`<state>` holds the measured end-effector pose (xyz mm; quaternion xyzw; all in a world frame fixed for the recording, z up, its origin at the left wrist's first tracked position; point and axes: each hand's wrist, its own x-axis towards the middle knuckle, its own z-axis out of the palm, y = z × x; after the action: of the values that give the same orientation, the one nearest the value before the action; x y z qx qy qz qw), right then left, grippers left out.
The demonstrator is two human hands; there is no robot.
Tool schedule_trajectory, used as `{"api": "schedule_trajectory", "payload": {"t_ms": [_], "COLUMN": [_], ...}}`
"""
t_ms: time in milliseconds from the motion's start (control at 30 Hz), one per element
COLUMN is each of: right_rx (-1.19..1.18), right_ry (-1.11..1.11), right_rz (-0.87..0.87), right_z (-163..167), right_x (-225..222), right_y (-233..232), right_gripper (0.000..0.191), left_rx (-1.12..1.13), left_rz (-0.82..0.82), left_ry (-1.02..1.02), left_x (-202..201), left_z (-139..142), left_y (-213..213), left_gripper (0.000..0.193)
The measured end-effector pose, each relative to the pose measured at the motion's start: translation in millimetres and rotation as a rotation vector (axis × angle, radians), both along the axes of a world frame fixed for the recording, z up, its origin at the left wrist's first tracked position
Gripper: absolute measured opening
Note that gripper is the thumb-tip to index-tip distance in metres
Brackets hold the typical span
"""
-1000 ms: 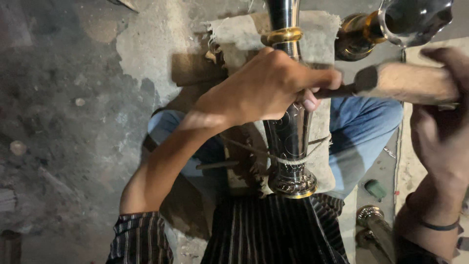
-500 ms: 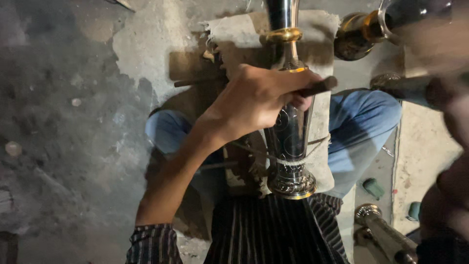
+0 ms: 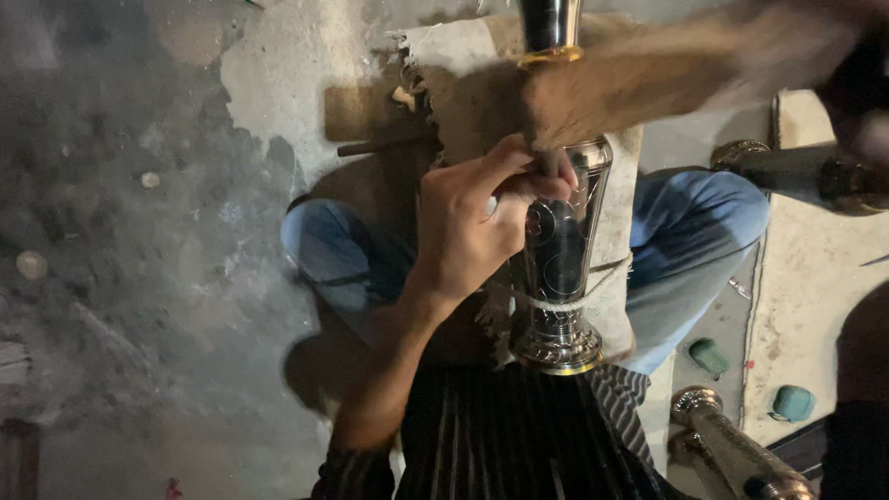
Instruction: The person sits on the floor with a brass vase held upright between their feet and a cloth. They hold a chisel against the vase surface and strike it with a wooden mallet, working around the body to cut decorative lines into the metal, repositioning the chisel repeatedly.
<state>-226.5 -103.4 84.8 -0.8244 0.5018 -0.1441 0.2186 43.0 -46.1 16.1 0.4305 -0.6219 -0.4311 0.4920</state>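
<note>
A tall silver vase [image 3: 560, 250] with engraved patterns and a gold band lies along a cloth-covered block [image 3: 463, 83] between my knees, tied down with white cord [image 3: 567, 304]. My left hand [image 3: 472, 222] presses against the vase's upper body, its fingers pinched on a thin dark punch that is mostly hidden. My right hand [image 3: 857, 88] is a dark blur at the top right. It holds a wooden mallet [image 3: 667, 74] that is smeared by motion, and the mallet's end sits just above my left fingers.
More metal vessels lie to the right [image 3: 806, 171] and at the bottom right [image 3: 732, 449]. Two small green objects [image 3: 710, 356] [image 3: 794, 403] sit on the pale floor there. Rough dark concrete [image 3: 139, 231] spreads to the left. My jeans-clad knees flank the block.
My right hand has swung the mallet from the right across to the punch. My left hand has moved a little lower on the vase.
</note>
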Motion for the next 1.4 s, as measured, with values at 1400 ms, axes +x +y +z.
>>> {"api": "schedule_trajectory", "payload": {"t_ms": [1400], "right_rx": [-0.346], "right_ry": [0.319], "right_rz": [0.510], "right_z": [37], "right_x": [82], "right_y": [-7], "right_gripper": [0.066], "left_rx": [-0.162], "left_rz": [0.543], "left_ry": [0.236], "left_x": [-51], "left_z": [-75], "left_y": [55], "left_gripper": [0.016]}}
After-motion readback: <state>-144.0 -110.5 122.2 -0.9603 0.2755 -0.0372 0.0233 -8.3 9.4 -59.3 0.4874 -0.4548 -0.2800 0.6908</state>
